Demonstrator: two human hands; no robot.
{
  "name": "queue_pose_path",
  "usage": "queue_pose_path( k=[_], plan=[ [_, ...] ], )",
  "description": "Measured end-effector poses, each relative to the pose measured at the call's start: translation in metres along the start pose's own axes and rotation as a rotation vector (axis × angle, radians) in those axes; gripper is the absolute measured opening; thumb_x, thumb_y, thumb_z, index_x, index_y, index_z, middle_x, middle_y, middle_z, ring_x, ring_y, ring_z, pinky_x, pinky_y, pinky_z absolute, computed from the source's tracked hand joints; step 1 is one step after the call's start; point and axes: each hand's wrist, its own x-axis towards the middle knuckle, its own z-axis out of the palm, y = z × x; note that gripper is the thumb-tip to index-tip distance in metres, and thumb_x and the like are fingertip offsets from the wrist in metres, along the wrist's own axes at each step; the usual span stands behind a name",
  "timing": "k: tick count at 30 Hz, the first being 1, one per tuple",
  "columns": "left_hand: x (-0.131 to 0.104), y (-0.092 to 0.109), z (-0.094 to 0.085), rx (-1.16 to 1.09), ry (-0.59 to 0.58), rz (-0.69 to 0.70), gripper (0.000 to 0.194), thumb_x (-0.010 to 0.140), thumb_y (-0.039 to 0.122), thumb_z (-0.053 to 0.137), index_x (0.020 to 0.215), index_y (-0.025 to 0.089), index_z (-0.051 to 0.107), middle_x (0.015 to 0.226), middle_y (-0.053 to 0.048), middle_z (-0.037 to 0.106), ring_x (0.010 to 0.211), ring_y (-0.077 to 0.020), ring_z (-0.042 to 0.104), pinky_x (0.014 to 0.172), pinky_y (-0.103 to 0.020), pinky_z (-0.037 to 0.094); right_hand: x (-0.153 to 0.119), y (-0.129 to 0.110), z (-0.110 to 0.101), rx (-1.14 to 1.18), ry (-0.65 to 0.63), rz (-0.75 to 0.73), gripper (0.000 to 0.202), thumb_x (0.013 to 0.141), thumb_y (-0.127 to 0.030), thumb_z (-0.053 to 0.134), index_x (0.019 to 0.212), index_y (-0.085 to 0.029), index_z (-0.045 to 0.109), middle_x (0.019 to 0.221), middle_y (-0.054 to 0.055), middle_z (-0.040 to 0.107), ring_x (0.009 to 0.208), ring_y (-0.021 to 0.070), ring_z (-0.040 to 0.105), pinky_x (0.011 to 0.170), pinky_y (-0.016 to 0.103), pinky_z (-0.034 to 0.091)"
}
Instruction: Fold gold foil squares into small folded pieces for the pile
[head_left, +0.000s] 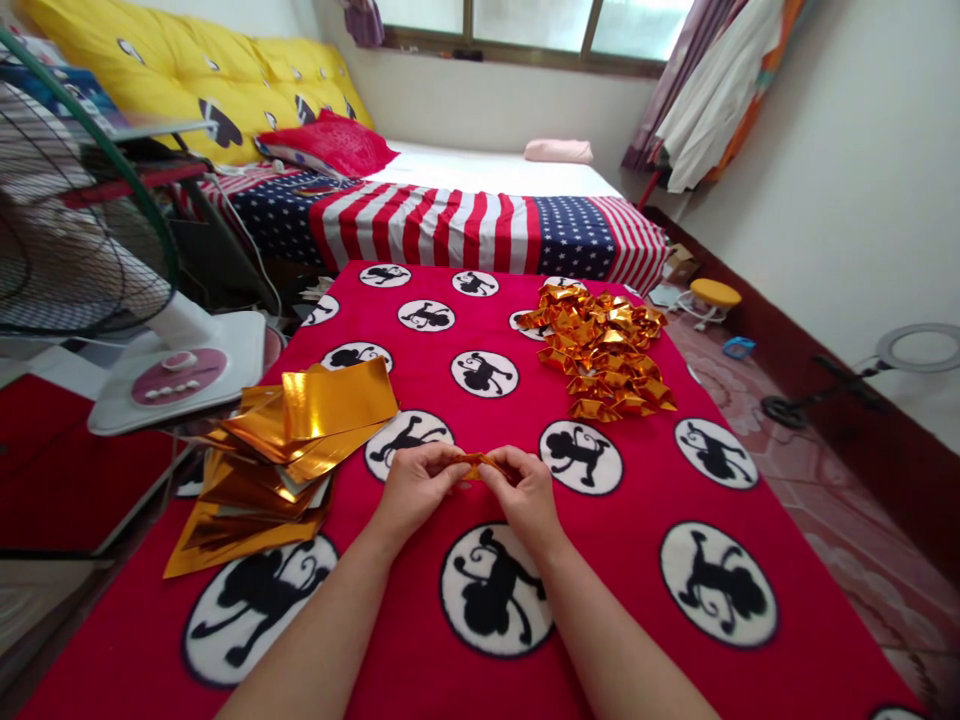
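Between my two hands is a small folded piece of gold foil paper [474,461], mostly covered by my fingers. My left hand [421,487] pinches its left end, and my right hand [526,490] pinches the right end. Both hands meet over the middle of the red cloth [600,560] printed with black monkeys in white circles. To the left lies a loose, fanned stack of flat gold foil sheets [337,400]. Beyond my right hand, toward the far right, is a heap of folded gold foil pieces [607,345], shaped like ingots.
A white fan base [225,345] with a green-rimmed guard stands at the left, beside a red box [67,470]. Behind the cloth is a bed with a flag-striped cover [450,225]. A yellow stool [715,292] and a ring light [919,348] stand right.
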Motion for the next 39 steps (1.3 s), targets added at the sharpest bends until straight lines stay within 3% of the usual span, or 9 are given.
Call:
queue_pose_path(
  k=[10,21,27,32,39],
  plan=[
    [0.0003,0.0059,-0.0009,-0.084,0.006,-0.087,0.020,0.067,0.031,0.076,0.072,0.014,0.069,0.063,-0.002,0.071,0.052,-0.0152,0.067,0.048,-0.020,0.054,0.0011,0.0022,-0.0028,0.007,-0.009,-0.014,0.014,0.080,-0.027,0.064,0.071,-0.019,0.070,0.067,0.001,0.066,0.066,0.0158,0.056,0.066,0.027,0.041],
    [0.0011,-0.0006,-0.0048,-0.059,-0.048,-0.106,0.022,0.074,0.035,0.071,0.077,0.013,0.071,0.069,-0.005,0.073,0.057,-0.0176,0.069,0.048,-0.021,0.053,0.0005,-0.0013,-0.0057,0.016,-0.051,-0.039,0.020,0.084,-0.029,0.060,0.069,-0.019,0.068,0.065,-0.001,0.061,0.065,0.0146,0.052,0.066,0.026,0.038],
    [0.0007,-0.0024,-0.0040,-0.009,0.028,-0.045,0.021,0.073,0.035,0.071,0.075,0.014,0.070,0.067,-0.004,0.071,0.053,-0.0160,0.066,0.047,-0.022,0.052,-0.0002,-0.0011,-0.0042,-0.051,-0.029,-0.054,0.024,0.087,-0.032,0.057,0.070,-0.019,0.067,0.064,0.000,0.062,0.065,0.0150,0.052,0.064,0.025,0.038],
    [0.0006,0.0012,-0.0010,0.124,0.021,0.039,0.019,0.080,0.033,0.064,0.081,0.014,0.069,0.051,0.003,0.058,0.036,-0.0080,0.048,0.038,-0.019,0.037,-0.0014,0.0035,-0.0021,-0.014,0.009,-0.031,0.023,0.089,-0.032,0.056,0.074,-0.020,0.068,0.062,0.000,0.061,0.062,0.0149,0.053,0.060,0.025,0.039],
    [0.0012,0.0046,-0.0026,0.314,-0.009,0.187,0.020,0.087,0.030,0.055,0.080,0.015,0.067,0.064,0.001,0.060,0.058,-0.0107,0.052,0.056,-0.020,0.038,-0.0027,0.0036,-0.0023,0.001,0.021,-0.023,0.022,0.088,-0.032,0.056,0.074,-0.019,0.067,0.062,0.000,0.061,0.060,0.0140,0.053,0.058,0.024,0.038]
  ],
)
